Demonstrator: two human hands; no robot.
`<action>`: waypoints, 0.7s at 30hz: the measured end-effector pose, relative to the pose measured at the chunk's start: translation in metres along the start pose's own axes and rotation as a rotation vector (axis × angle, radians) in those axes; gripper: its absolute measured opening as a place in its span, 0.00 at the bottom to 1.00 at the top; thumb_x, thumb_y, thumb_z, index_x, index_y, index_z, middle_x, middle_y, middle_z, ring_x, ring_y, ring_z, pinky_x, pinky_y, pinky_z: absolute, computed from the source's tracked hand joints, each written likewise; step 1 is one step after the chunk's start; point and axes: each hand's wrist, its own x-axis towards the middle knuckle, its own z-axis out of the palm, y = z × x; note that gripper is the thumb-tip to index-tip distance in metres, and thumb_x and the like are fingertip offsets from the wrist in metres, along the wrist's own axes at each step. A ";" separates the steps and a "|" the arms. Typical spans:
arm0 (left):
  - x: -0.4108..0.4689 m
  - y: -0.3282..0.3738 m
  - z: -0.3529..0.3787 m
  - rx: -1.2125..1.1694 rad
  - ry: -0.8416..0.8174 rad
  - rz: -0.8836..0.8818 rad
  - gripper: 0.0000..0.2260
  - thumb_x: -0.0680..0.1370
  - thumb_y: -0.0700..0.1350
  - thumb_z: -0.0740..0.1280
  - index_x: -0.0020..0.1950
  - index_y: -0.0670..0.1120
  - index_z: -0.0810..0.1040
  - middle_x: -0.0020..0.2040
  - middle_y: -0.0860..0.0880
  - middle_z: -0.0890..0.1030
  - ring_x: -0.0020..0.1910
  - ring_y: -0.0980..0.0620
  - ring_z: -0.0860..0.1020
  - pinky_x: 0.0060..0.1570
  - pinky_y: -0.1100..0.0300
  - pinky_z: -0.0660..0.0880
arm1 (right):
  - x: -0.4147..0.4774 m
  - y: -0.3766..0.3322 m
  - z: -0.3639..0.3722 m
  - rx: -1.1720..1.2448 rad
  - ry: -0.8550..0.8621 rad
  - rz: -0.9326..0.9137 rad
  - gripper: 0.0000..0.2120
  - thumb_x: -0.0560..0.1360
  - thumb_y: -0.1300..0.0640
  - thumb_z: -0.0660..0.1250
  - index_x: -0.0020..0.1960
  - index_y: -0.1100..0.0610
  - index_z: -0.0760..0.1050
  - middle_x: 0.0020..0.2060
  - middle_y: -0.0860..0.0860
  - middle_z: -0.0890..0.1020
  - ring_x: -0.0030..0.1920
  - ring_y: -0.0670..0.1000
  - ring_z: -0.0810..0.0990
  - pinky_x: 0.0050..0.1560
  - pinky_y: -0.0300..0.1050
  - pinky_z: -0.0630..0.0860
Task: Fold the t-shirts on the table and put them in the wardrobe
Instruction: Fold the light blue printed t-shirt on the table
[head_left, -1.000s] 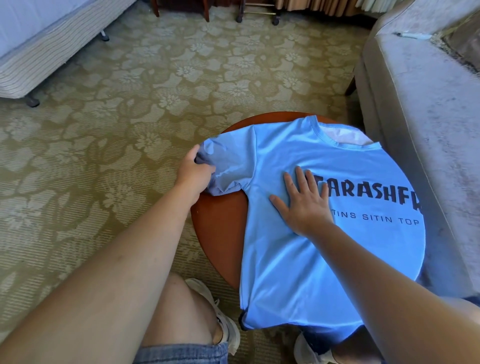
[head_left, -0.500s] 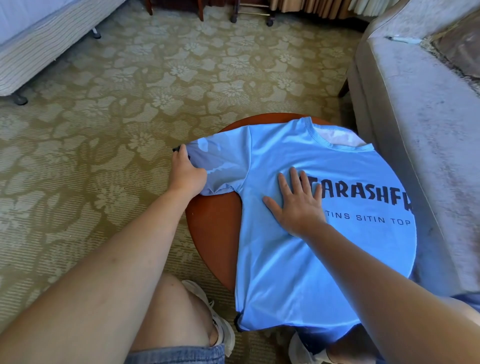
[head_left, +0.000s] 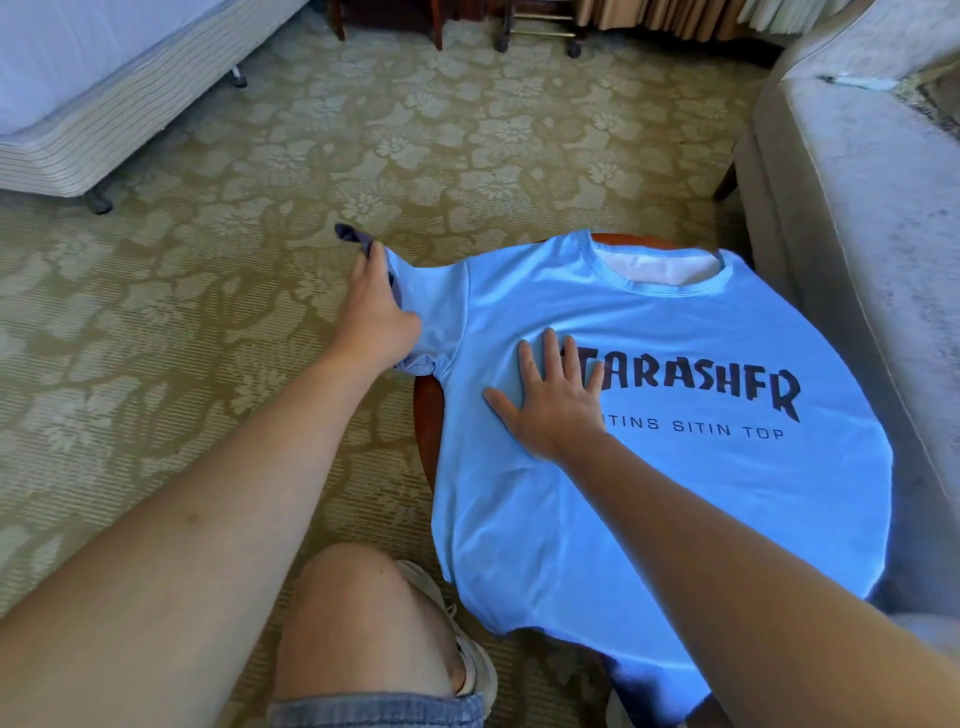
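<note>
Light-blue t-shirt (head_left: 649, 493) is lying face-up across the round bench (head_left: 427, 415), covering nearly all of it. The collar (head_left: 660, 260) is at the bench's far edge and the hem is hanging off the near edge.

The right hand (head_left: 553, 400) is pressing flat on the chest, fingers straight and spread, holding nothing. It is sitting over the left-centre of the bench at the start of the black print, probably to anchor the body so it doesn't slide.

The left hand (head_left: 376, 317) is gripping the end of the sleeve (head_left: 436, 306), fingers wrapped round the hem. It is holding the sleeve stretched out past the bench's left edge, over the carpet (head_left: 218, 322). A dark bit of cloth is poking out beyond the fingers (can't tell what it is). The pull looks meant to flatten the sleeve before folding it in.

Folding is looking barely started: no fold is showing. The wardrobe is not in view.

A sofa (head_left: 857, 260) is standing just right of the bench, and a bed (head_left: 104, 119) well off to its far left.
</note>
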 end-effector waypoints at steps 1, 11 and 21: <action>-0.002 0.010 0.003 0.039 -0.019 0.041 0.38 0.77 0.35 0.63 0.81 0.48 0.45 0.81 0.51 0.44 0.78 0.47 0.55 0.66 0.57 0.65 | 0.000 0.001 -0.001 0.002 -0.018 -0.010 0.41 0.76 0.28 0.42 0.79 0.49 0.39 0.78 0.53 0.36 0.78 0.57 0.35 0.74 0.66 0.38; -0.043 0.084 0.088 -0.075 -0.250 0.344 0.40 0.76 0.51 0.70 0.80 0.52 0.49 0.78 0.50 0.57 0.71 0.48 0.68 0.68 0.55 0.65 | -0.046 0.094 -0.005 0.098 0.085 0.122 0.39 0.77 0.30 0.48 0.80 0.48 0.43 0.79 0.52 0.40 0.78 0.54 0.37 0.75 0.62 0.38; -0.055 0.037 0.129 0.638 -0.341 0.133 0.33 0.79 0.68 0.43 0.80 0.55 0.39 0.79 0.48 0.34 0.77 0.44 0.34 0.73 0.37 0.36 | -0.045 0.100 0.001 0.009 0.031 0.122 0.41 0.74 0.26 0.40 0.79 0.47 0.38 0.79 0.52 0.38 0.77 0.56 0.34 0.74 0.66 0.39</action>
